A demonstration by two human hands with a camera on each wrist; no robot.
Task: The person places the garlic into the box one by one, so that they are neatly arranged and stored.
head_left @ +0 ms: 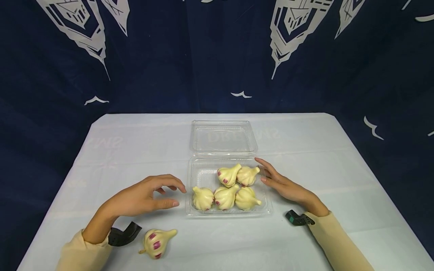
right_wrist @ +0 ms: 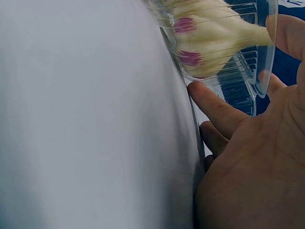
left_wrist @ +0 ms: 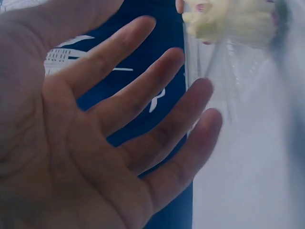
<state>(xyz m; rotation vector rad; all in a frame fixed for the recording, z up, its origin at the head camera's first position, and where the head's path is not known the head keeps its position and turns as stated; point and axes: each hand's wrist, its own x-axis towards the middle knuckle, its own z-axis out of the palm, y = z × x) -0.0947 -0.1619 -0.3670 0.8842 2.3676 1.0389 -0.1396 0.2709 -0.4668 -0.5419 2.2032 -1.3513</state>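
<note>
A clear plastic clamshell box (head_left: 196,165) lies on the table with its lid (head_left: 223,137) folded back behind it. Several garlic bulbs (head_left: 225,197), pale with purple patches, sit in its base in two rows. My left hand (head_left: 149,194) hovers just left of the box, fingers spread and nothing in them; the left wrist view shows its bare palm (left_wrist: 81,157). On the opposite side my right hand (head_left: 285,184) is at the box's right wall, fingers fairly straight. In the right wrist view its thumb overlaps the rim and a fingertip (right_wrist: 198,89) is right at the wall's lower part.
One more garlic bulb (head_left: 157,242) lies outside the box, near the left wrist at the table's front. A white cloth covers the table (head_left: 339,158). Dark blue fabric (head_left: 190,56) with white prints hangs behind it. Dark wrist devices (head_left: 124,234) sit below both hands.
</note>
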